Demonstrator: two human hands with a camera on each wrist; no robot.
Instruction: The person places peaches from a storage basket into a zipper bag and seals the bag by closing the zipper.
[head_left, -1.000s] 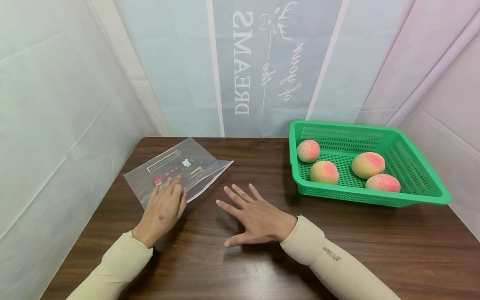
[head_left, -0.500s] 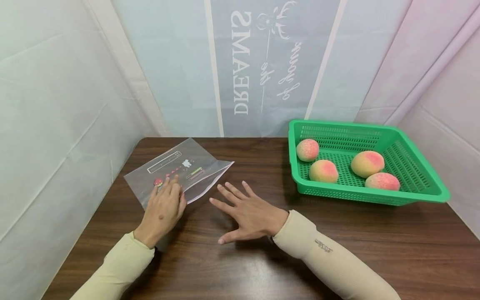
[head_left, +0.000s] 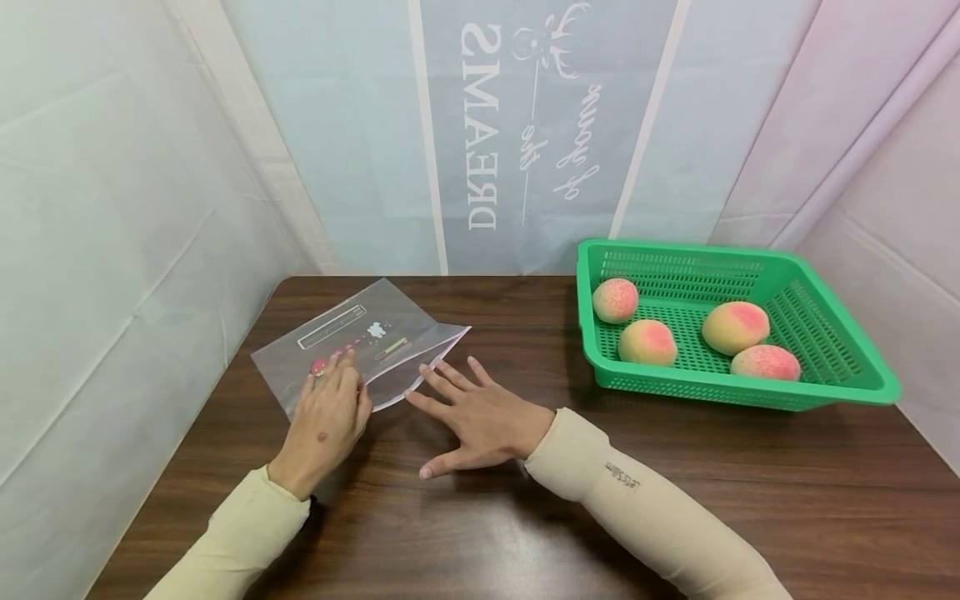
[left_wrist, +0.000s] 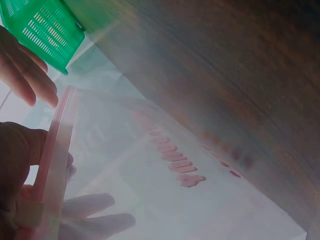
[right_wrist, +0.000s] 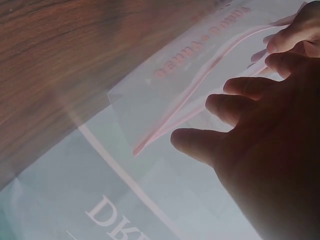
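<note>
A clear plastic zip bag point(head_left: 352, 329) with printed pictures lies on the table at the left, its pink-edged mouth point(right_wrist: 200, 82) parted toward the right. My left hand point(head_left: 326, 417) pinches the bag at its near edge. In the left wrist view the thumb point(left_wrist: 22, 150) is against the pink zip strip point(left_wrist: 55, 150), and fingers show through the plastic. A pale slider point(left_wrist: 29, 214) sits on the strip beside that thumb. My right hand point(head_left: 480, 417) has its fingers spread and holds nothing. Its fingertips reach the bag's parted edge.
A green plastic basket point(head_left: 697, 393) stands at the right of the brown wooden table point(head_left: 480, 533), with several peaches point(head_left: 648, 342) inside. A printed cloth point(head_left: 525, 125) hangs behind the table, and white cloth point(head_left: 112, 208) rises at the left side.
My right hand has moved left, from beside the bag to its parted edge, fingers still spread. The left hand keeps its hold; the bag has shifted very slightly.
</note>
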